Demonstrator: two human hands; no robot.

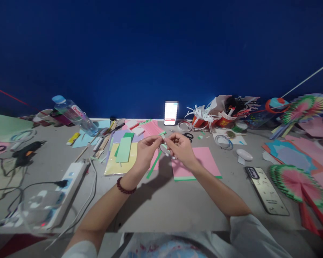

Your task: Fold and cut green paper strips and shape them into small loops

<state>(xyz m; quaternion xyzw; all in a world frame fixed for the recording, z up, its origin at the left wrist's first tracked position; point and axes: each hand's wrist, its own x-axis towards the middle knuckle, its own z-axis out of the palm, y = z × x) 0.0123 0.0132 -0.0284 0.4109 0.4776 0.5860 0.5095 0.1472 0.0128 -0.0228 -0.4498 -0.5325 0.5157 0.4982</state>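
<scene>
With your work as the dial's centre, a loose white cable (96, 176) at eight o'clock could snag if you reach wide. Your left hand (148, 149) pinches a small pale strip (163, 136) at the centre; uneven pulling might tear it. A pale loop (165, 151) hangs at six o'clock and could catch if you turn carelessly. Your right hand (181, 148) curls its fingers beside the strip, but I cannot tell exactly what they grip; a poor hold might let things slip.
</scene>
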